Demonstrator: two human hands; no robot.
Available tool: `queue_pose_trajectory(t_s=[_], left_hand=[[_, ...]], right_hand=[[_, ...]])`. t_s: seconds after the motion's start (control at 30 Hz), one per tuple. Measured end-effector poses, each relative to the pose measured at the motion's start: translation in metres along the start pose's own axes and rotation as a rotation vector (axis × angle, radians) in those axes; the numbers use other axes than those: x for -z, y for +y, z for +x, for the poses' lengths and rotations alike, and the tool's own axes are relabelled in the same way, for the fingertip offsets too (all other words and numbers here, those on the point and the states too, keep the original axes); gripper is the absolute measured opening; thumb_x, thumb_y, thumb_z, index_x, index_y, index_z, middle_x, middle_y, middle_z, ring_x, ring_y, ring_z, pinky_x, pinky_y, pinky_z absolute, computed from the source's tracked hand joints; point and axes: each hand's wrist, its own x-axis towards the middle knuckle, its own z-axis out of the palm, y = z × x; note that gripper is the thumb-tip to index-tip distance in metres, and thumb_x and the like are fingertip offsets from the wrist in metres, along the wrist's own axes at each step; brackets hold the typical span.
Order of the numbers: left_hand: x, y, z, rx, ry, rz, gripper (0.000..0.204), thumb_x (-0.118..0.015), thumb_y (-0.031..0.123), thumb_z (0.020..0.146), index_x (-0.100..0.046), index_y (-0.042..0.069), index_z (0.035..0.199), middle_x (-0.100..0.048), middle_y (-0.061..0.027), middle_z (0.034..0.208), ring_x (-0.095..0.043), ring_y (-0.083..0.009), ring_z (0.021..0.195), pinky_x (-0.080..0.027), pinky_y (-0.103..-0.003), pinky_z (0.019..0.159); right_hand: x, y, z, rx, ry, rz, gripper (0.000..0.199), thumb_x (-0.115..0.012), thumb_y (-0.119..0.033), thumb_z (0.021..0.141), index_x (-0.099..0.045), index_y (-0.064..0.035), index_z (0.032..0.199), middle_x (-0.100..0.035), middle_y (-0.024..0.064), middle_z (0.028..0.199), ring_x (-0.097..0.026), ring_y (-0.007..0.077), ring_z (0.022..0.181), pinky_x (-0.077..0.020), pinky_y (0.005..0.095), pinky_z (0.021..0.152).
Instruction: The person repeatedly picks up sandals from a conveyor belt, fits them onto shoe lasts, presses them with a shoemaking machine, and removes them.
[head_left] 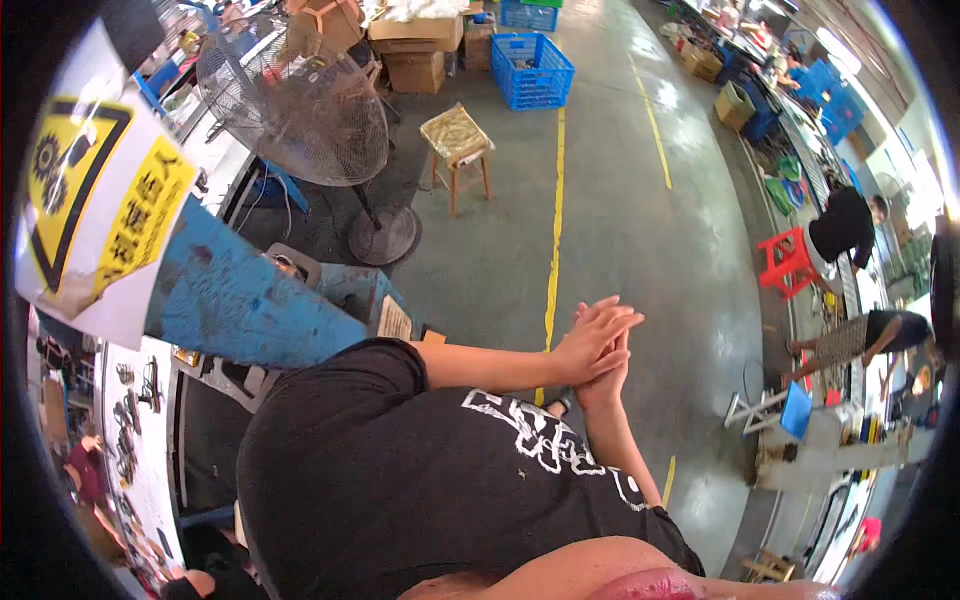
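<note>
My left hand (588,345) and my right hand (604,388) meet in front of my body, over the aisle floor. Palm against palm or partly crossed, they touch each other; the overlap hides exactly how the fingers lie. The left fingers stretch out toward the upper right. Behind them, the right hand is partly covered, with some straight fingertips showing past it. No object shows in either hand. Both forearms are bare below a black T-shirt (400,470) with a white print.
Left of me stands a blue machine frame (250,300) with a yellow warning sign (100,200). Ahead are a pedestal fan (300,110), a wooden stool (457,135) and a blue crate (532,72). Across the aisle, a person sits on a red stool (786,262) beside a long workbench.
</note>
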Motion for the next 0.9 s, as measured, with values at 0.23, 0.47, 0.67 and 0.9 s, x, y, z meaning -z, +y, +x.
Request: queue_pose_trajectory(t_s=[0.23, 0.47, 0.67, 0.9], left_hand=[[-0.007, -0.051, 0.149, -0.083, -0.145, 0.305, 0.079, -0.052, 0.057, 0.086, -0.029, 0.008, 0.144, -0.033, -0.0199, 0.142, -0.021, -0.0378, 0.138, -0.022, -0.053, 0.109], [0.034, -0.171, 0.263, 0.218, 0.145, 0.278, 0.076, -0.066, 0.039, 0.079, -0.035, 0.011, 0.142, -0.035, -0.0178, 0.142, -0.021, -0.0373, 0.137, -0.022, -0.053, 0.11], [0.088, -0.264, 0.334, 0.113, 0.239, 0.337, 0.073, -0.064, 0.038, 0.081, -0.034, 0.009, 0.141, -0.034, -0.0188, 0.141, -0.024, -0.0378, 0.135, -0.023, -0.053, 0.109], [0.16, -0.4, 0.433, 0.247, 0.303, 0.31, 0.065, -0.062, 0.035, 0.084, -0.037, 0.01, 0.138, -0.037, -0.016, 0.138, -0.025, -0.0372, 0.135, -0.025, -0.053, 0.108]], right_hand=[[0.05, -0.058, 0.16, -0.331, -0.396, 0.239, 0.055, -0.032, -0.051, 0.098, -0.035, -0.0162, 0.14, -0.041, 0.0088, 0.139, -0.039, 0.0278, 0.129, -0.0308, 0.0441, 0.108], [-0.005, -0.119, 0.306, -0.397, -0.323, 0.024, 0.057, -0.034, -0.054, 0.096, -0.034, -0.0171, 0.14, -0.041, 0.0083, 0.139, -0.038, 0.0302, 0.13, -0.0292, 0.0458, 0.109], [-0.028, -0.101, 0.473, -0.56, -0.496, -0.021, 0.063, -0.036, -0.057, 0.094, -0.032, -0.0161, 0.141, -0.041, 0.0083, 0.14, -0.035, 0.0325, 0.132, -0.0281, 0.0482, 0.11], [-0.033, -0.074, 0.674, -0.711, -0.754, -0.007, 0.069, -0.038, -0.061, 0.092, -0.029, -0.015, 0.143, -0.04, 0.0083, 0.141, -0.032, 0.0351, 0.135, -0.0267, 0.0511, 0.11]])
